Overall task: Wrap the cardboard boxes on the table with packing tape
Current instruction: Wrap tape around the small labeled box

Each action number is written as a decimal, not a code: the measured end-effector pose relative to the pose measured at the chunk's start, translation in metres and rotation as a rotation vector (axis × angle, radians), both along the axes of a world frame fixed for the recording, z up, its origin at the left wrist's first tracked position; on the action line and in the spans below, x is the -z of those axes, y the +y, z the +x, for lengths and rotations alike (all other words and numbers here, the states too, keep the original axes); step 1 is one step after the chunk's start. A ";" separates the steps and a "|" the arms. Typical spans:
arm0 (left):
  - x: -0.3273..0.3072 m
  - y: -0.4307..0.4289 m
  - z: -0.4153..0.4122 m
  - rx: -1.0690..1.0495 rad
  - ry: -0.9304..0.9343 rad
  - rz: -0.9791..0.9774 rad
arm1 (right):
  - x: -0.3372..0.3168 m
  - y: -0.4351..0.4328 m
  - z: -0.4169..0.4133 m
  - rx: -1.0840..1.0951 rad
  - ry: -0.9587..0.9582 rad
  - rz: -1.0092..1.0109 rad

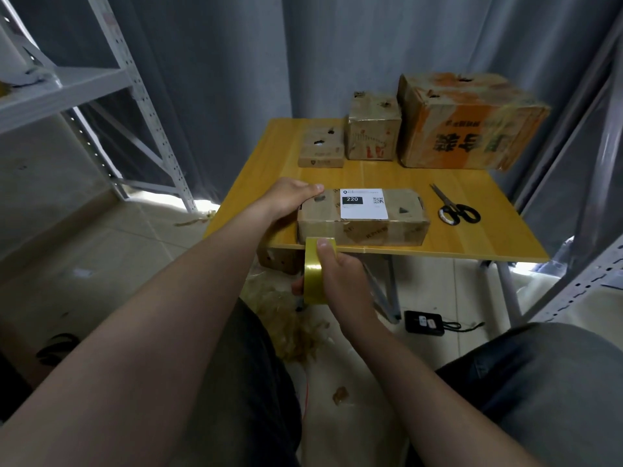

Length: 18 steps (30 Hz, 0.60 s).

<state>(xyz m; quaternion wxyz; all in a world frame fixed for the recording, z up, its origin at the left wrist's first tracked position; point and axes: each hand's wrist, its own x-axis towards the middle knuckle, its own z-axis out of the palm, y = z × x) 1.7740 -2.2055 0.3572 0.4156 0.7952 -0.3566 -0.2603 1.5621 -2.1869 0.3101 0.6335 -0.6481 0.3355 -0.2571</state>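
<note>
Bare forearms reach forward over dark-trousered knees. The right hand [340, 274] grips a roll of yellow packing tape [312, 278], held upright at the front edge of the yellow wooden counter [472, 237], with the thumb on top of the roll. The left hand [290, 197] curls its fingers over the far left corner of a flat brown cardboard box [364, 229]. That box sits along the counter's front edge, and the roll's top seems to meet its near face. Its white label [363, 207] reads "220" beside a QR code; the smaller print is too blurred to read. Black-handled scissors [455, 207] lie to the box's right with bare counter around them. Along the back edge stand a small cardboard box [322, 153], a medium cardboard box [372, 136] and a large cardboard box [468, 129] printed in orange with dark characters.
</note>
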 end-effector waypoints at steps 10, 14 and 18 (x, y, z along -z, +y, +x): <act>0.004 0.001 0.000 -0.053 0.036 -0.041 | 0.005 0.004 0.002 0.068 0.129 0.034; 0.005 0.002 -0.006 -0.148 -0.032 -0.109 | 0.007 0.008 0.001 0.007 0.147 0.040; -0.002 0.002 -0.019 -0.282 -0.359 -0.119 | 0.001 0.008 0.003 -0.043 0.147 0.182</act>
